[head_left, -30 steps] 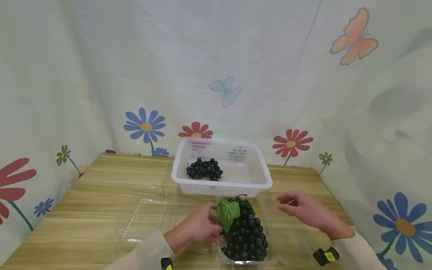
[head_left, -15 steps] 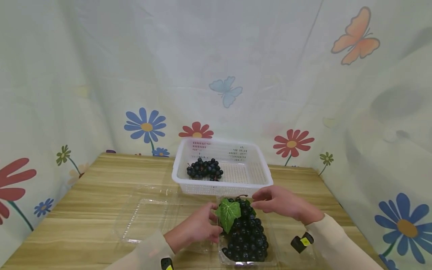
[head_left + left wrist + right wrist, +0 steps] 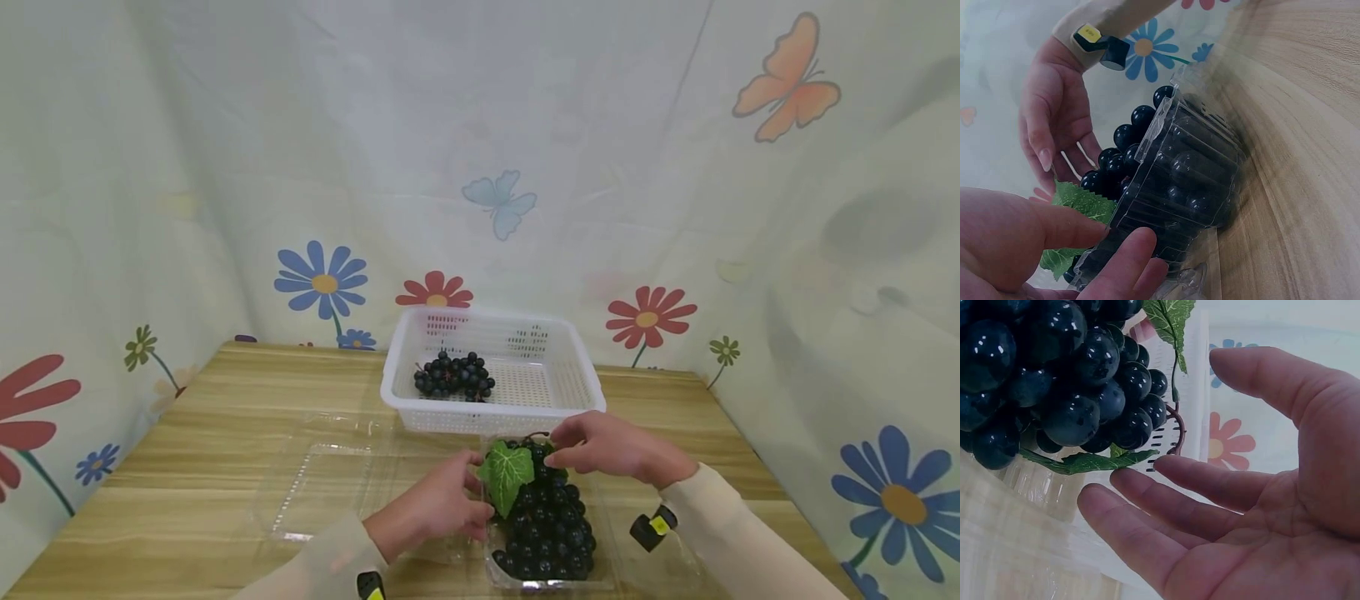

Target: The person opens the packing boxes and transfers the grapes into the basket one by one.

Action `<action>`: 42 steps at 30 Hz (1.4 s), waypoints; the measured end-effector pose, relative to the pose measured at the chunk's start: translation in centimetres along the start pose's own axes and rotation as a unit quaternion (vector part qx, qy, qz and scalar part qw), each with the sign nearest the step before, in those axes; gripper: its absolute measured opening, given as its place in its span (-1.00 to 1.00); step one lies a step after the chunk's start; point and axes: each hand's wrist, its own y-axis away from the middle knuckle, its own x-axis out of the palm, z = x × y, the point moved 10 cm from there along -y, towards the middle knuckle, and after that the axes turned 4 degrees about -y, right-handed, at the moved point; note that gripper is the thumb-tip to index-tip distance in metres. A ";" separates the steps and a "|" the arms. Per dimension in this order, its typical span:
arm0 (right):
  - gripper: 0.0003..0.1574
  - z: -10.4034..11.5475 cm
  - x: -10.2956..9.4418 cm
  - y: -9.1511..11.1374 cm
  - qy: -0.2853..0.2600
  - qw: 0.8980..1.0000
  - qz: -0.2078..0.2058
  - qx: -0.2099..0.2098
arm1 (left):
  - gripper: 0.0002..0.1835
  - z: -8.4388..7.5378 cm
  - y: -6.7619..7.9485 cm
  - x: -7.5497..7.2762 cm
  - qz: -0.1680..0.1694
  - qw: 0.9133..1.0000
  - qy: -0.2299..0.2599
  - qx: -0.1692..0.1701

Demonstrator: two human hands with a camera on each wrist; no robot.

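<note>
A large bunch of dark grapes point(image 3: 547, 533) with green leaves point(image 3: 507, 477) fills a clear plastic clamshell box point(image 3: 603, 550), whose lid point(image 3: 322, 483) lies folded open to the left. At the box's left side is my left hand point(image 3: 442, 504); in the left wrist view its fingers point(image 3: 1125, 262) lie fairly straight along the outer wall, the thumb at the rim. My right hand point(image 3: 611, 446) is at the far end of the bunch, near its stem point(image 3: 1180, 428). Its fingers and thumb are spread apart; fingertips reach close to a leaf, and I cannot tell whether they touch.
Behind the box stands a white perforated plastic basket point(image 3: 588, 392) holding a smaller bunch of dark grapes point(image 3: 453, 375). The wooden table point(image 3: 187, 467) ends at a flowered curtain point(image 3: 360, 150) at the back and sides.
My right hand has moved left, from beside the box to the far end of the grape bunch. The left hand, box and basket have stayed put.
</note>
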 end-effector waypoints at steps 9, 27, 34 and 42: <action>-0.41 -0.2 1.0 -1.0 0.023 1.000 0.008 0.015 | -0.13 -0.1 0.0 0.0 0.004 1.000 -0.002 -0.001; -0.01 -0.8 2.7 -3.0 0.028 1.000 -0.008 -0.009 | -0.16 -0.2 -0.1 0.1 0.005 1.000 0.004 0.003; -0.04 -1.5 3.1 -3.4 0.036 0.999 -0.015 0.020 | -0.17 -0.2 -0.2 0.1 0.008 1.000 -0.002 0.001; -0.04 -1.9 3.6 -3.9 0.011 1.000 -0.008 0.024 | -0.19 -0.1 -0.3 0.1 0.012 1.000 -0.002 -0.003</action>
